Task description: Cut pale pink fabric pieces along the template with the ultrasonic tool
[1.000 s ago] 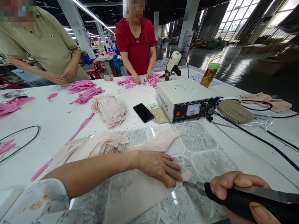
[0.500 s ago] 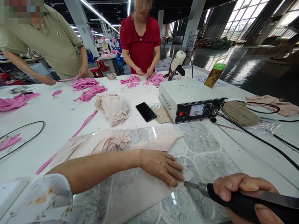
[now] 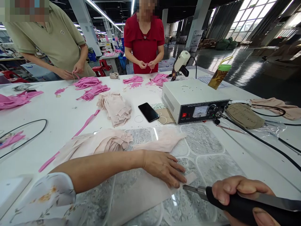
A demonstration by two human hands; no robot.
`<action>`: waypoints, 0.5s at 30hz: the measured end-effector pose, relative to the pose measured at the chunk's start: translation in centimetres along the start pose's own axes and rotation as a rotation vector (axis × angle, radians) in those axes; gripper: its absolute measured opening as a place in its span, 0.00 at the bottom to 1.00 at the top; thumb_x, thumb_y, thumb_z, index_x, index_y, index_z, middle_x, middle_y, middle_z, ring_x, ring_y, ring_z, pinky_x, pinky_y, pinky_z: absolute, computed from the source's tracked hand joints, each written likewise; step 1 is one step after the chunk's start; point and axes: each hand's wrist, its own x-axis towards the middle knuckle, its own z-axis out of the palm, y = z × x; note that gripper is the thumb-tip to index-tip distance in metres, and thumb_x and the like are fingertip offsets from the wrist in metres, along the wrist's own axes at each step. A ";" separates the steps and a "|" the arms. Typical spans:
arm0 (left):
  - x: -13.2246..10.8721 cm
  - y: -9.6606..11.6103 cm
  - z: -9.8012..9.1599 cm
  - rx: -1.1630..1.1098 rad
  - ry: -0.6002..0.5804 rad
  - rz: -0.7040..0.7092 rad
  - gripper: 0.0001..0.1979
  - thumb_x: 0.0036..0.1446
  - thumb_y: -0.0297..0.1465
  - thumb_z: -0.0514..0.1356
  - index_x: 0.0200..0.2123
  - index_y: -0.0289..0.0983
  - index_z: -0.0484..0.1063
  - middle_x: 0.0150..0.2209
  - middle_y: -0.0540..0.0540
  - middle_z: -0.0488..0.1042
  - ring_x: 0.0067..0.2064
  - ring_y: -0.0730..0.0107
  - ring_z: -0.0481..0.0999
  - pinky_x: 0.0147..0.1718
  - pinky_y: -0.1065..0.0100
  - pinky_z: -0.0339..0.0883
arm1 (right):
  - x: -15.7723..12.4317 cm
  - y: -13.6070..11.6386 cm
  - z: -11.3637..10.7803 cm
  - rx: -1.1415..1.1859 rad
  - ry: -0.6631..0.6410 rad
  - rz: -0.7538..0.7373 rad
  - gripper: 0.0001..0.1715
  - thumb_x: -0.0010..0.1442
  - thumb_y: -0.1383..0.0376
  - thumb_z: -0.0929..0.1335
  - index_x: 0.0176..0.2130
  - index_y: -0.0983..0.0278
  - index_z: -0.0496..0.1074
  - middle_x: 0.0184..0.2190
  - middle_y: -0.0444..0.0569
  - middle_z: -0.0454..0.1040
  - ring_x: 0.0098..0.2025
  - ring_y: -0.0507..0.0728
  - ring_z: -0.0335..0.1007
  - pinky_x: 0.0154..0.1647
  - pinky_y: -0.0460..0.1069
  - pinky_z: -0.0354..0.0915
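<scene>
My left hand point(image 3: 164, 167) lies flat with fingers spread on a pale pink fabric piece point(image 3: 138, 196), pressing it onto a glass plate point(image 3: 207, 163). My right hand point(image 3: 242, 196) is closed round the black handle of a cutting tool point(image 3: 244, 205). The tool's metal tip point(image 3: 188, 187) touches the fabric's edge just beside my left fingertips. More pale pink fabric strips point(image 3: 103, 142) lie fanned out behind my left forearm.
A white control box point(image 3: 192, 99) with a black cable point(image 3: 258, 139) stands ahead, a phone point(image 3: 148, 112) beside it. Stacks of beige point(image 3: 115, 108) and pink pieces point(image 3: 90, 88) cover the white table point(image 3: 58, 116). Two people across it handle pink strips. A green-lidded bottle point(image 3: 218, 77) stands at the back right.
My hands have hardly moved; the tool tip stays at the fabric edge. The two people across have lifted their hands from the table and now hold pink strips.
</scene>
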 end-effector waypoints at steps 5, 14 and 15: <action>0.0 0.1 -0.1 0.008 0.016 0.021 0.10 0.66 0.27 0.57 0.32 0.44 0.74 0.55 0.56 0.74 0.63 0.71 0.67 0.61 0.70 0.56 | 0.0 -0.1 0.0 -0.012 -0.045 -0.038 0.07 0.61 0.57 0.66 0.37 0.57 0.69 0.28 0.45 0.67 0.24 0.52 0.65 0.25 0.50 0.70; -0.1 0.4 -0.1 -0.001 0.010 -0.012 0.08 0.62 0.27 0.62 0.31 0.46 0.75 0.55 0.59 0.74 0.63 0.70 0.66 0.62 0.70 0.56 | -0.2 0.2 0.4 0.025 -0.052 -0.032 0.08 0.61 0.58 0.66 0.38 0.58 0.70 0.29 0.46 0.68 0.24 0.53 0.65 0.25 0.51 0.70; -0.1 0.4 -0.1 0.018 0.011 0.004 0.08 0.62 0.27 0.62 0.31 0.45 0.75 0.55 0.58 0.74 0.63 0.69 0.66 0.62 0.70 0.56 | -0.2 0.2 0.5 0.025 -0.058 -0.040 0.08 0.60 0.58 0.66 0.38 0.58 0.70 0.29 0.46 0.68 0.24 0.53 0.65 0.24 0.51 0.70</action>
